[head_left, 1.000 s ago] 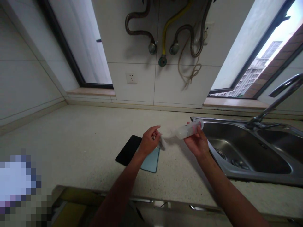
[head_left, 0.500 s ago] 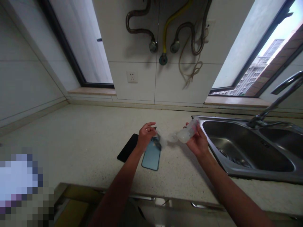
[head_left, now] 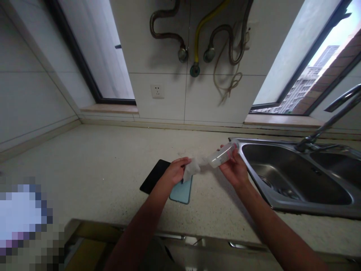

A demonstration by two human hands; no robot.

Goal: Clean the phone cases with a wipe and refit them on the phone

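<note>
My right hand (head_left: 233,171) grips a clear plastic bottle (head_left: 222,155) with pink markings, tilted just above the near left corner of the sink. My left hand (head_left: 175,171) pinches a crumpled white tissue (head_left: 191,169), whose pale upper part reaches towards the bottle's lower end. That hand hangs over a light-blue phone (head_left: 182,191), which lies on the speckled stone countertop (head_left: 107,158) with a black tablet-like slab (head_left: 153,176) partly beneath it. My left hand hides the phone's upper part.
A steel double sink (head_left: 293,173) with a curved faucet (head_left: 329,128) fills the right of the counter. Gas hoses and a wall socket (head_left: 157,91) are on the tiled back wall, between windows. A pixelated blur (head_left: 24,218) covers the lower left.
My left hand has moved down and right over the blue phone, and the white tissue now shows plainly in its fingers. The bottle has tilted lower towards the left.
</note>
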